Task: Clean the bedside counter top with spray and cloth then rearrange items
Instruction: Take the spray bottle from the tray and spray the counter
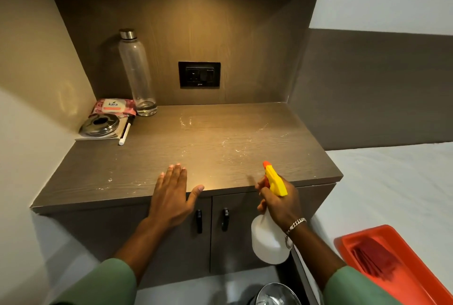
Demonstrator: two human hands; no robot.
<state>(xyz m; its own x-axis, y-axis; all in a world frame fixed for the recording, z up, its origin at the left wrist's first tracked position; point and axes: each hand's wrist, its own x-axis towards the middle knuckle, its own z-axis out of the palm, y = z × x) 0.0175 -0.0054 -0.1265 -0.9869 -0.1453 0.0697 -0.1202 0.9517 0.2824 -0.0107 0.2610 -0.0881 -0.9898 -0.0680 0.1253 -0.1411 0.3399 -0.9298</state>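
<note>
The spray bottle sits in my right hand, grip closed round its neck, nozzle aimed across the counter from the front edge. Droplets already glisten toward the back right. The red cloth lies in the orange tray on the bed, rightward, nearest that same hand; my left hand rests flat and empty at the front edge.

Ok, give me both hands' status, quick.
Left hand: open, flat at the counter top front edge, holding nothing.
Right hand: closed around the spray bottle.
</note>
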